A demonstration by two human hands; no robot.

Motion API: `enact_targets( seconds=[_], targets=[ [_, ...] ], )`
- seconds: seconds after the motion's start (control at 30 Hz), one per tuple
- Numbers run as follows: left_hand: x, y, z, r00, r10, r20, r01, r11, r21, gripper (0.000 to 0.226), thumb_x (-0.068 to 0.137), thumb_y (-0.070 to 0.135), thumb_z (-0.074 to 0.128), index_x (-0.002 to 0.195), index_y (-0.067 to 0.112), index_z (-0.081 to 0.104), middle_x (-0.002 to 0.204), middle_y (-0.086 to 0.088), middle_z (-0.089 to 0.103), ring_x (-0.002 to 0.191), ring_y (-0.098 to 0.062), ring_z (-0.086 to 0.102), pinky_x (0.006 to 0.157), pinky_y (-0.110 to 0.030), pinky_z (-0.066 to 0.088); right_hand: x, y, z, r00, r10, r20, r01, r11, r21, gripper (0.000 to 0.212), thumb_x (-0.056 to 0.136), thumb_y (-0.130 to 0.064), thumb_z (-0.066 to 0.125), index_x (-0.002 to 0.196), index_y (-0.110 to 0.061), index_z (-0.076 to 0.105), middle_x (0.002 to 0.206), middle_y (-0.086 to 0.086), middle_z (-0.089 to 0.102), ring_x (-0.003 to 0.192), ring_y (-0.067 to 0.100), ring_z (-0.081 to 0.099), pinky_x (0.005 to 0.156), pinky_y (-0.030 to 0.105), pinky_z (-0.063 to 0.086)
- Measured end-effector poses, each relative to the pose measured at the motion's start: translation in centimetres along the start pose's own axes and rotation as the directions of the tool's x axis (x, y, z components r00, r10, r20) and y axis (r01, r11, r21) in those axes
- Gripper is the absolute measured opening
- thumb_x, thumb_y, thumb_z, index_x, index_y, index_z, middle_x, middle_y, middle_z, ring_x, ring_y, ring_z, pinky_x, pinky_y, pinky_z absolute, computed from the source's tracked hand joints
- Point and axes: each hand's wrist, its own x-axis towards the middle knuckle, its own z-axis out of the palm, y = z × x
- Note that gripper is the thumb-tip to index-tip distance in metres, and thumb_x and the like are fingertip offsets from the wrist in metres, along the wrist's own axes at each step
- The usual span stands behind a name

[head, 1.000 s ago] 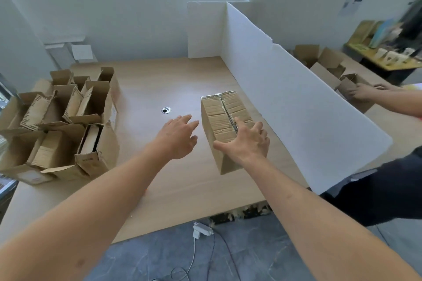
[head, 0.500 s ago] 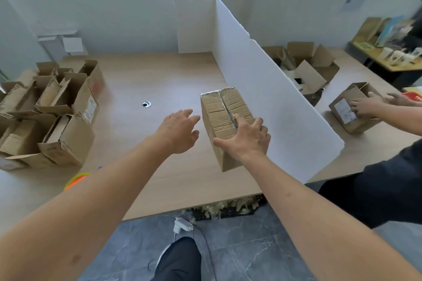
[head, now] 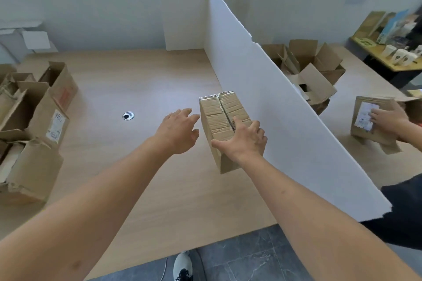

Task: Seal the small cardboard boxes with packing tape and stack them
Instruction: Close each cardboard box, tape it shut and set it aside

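Note:
A small cardboard box (head: 219,109), its top seam covered in shiny clear tape, stands on the wooden table (head: 141,80) close to the white divider. My right hand (head: 244,141) rests on the near end of its top with fingers spread flat and the thumb along the near edge. My left hand (head: 178,130) hovers just left of the box with relaxed, straight fingers and holds nothing; its fingertips nearly reach the box's left side. Several open, unsealed boxes (head: 34,121) crowd the table's left edge.
A white foam-board divider (head: 274,102) runs diagonally along the right of my work area. Beyond it another person's hand (head: 388,121) holds a labelled box (head: 365,121), with open boxes (head: 312,68) behind. A cable hole (head: 128,115) sits mid-table.
My left hand has crept a little closer to the box's left side. My right hand stays on the box top. The person beyond the divider has tipped their box upright.

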Motion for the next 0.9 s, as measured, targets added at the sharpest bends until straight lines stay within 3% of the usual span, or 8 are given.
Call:
enact_targets(
  seconds=[0.33,0.63,0.9],
  targets=[
    [10.2,-2.5,0.1,1.0,0.003,0.028,-0.002,1.0,-0.015,0.05,0.102,0.035,0.048,0.15,0.019,0.044,0.163,-0.01,0.031,0.146,-0.032,0.033,0.117,-0.045,0.032,10.0,-2.1,1.7,0.998,0.052,0.039,-0.052,0.998,0.017,0.095,0.059,-0.076,0.069,0.142,-0.038,0.042,0.125,0.009,0.041,0.118,0.035,0.047,0.102,0.042,0.036],
    [21.2,-4.6,3.3,0.992,-0.122,-0.006,0.121,0.99,-0.077,0.05,0.102,0.033,0.048,0.151,0.021,0.043,0.164,-0.01,0.029,0.148,-0.031,0.029,0.118,-0.044,0.03,22.9,-3.9,6.6,0.997,0.028,0.069,-0.032,0.998,0.05,0.089,0.057,-0.075,0.071,0.134,-0.036,0.046,0.123,0.009,0.041,0.112,0.035,0.048,0.097,0.042,0.036],
    [29.5,-6.9,7.2,0.979,-0.204,0.005,0.203,0.973,-0.112,0.053,0.101,0.033,0.049,0.152,0.023,0.041,0.165,-0.009,0.026,0.152,-0.032,0.024,0.118,-0.049,0.031,32.0,-5.4,10.6,0.999,0.037,0.028,-0.039,0.995,0.096,0.089,0.056,-0.076,0.071,0.132,-0.037,0.046,0.132,0.01,0.041,0.118,0.037,0.047,0.105,0.043,0.035]
  ],
)
